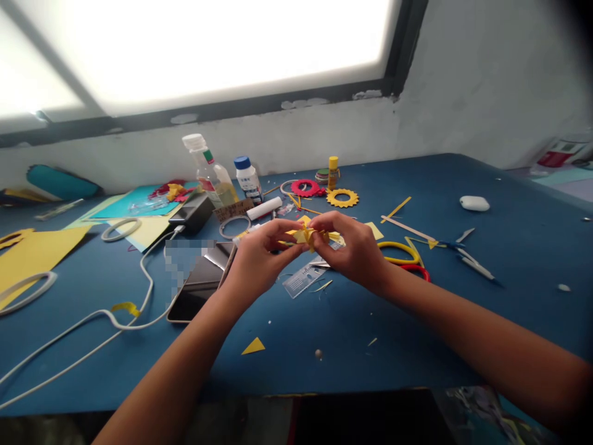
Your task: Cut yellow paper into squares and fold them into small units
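Observation:
Between my two hands is a small folded yellow paper piece [306,236], raised over the middle of the blue table. My left hand [262,250] pinches its left side between thumb and fingers. On its right side, the thumb and fingertips of my right hand [345,241] press on the folds. My fingers cover part of the paper, so its full shape is hidden. Below the hands lies a clear ruler [303,279]. Scissors with yellow and red handles [401,252] rest partly behind my right wrist. A yellow paper triangle [253,346] lies near the front edge.
A phone [199,287] and a white cable [148,272] lie left. Behind stand a clear bottle [210,173], a white bottle with blue cap [249,179] and a glue stick [333,173]. Red [296,183] and yellow [354,198] paper rings sit nearby. A white case [474,203] lies right.

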The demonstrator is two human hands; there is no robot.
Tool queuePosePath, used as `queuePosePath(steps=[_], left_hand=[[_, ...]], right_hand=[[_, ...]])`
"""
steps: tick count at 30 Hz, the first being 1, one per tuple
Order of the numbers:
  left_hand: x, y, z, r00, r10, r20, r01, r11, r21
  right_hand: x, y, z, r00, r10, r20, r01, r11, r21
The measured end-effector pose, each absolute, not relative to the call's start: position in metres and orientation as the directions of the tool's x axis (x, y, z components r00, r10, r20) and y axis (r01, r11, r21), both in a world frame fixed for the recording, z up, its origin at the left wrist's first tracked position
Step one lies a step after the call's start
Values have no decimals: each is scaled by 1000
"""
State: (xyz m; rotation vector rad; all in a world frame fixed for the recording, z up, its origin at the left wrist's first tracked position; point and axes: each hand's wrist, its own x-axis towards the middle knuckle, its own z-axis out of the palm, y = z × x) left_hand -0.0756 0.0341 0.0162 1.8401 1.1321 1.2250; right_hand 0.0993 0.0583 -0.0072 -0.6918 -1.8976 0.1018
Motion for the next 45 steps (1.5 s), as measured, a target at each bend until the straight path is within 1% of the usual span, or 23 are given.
queuePosePath(steps=[8, 12, 18, 29, 33, 39, 42, 45], left_hand=[[-80, 33, 17, 199, 897, 394, 410, -441, 798], [-79, 33, 17, 224, 896, 382, 436, -443, 783], [-80, 32, 17, 260, 879, 399, 497, -476, 725], [-78, 30, 17, 252, 890, 379, 484, -455, 747], [-77, 29, 17, 254, 880, 400, 503, -474, 723], [-73, 23, 20, 246, 857, 453, 536, -510, 673], [-72, 20, 22, 253, 847, 469, 551, -524, 650], [-73, 20, 22, 241, 855, 459, 552, -510, 660]], right_hand=[[101, 56, -6, -290, 557, 778, 419, 805, -421], [101, 55, -8, -312, 552, 773, 428, 808, -405], [103, 55, -8, -344, 540, 768, 448, 814, -371], [104, 55, -8, -373, 596, 711, 528, 767, -365], [103, 54, -8, -375, 583, 721, 501, 782, -372], [102, 54, -7, -333, 574, 748, 427, 799, -423], [103, 54, -7, -340, 553, 760, 420, 813, -403], [104, 53, -7, -350, 551, 758, 440, 811, -386]])
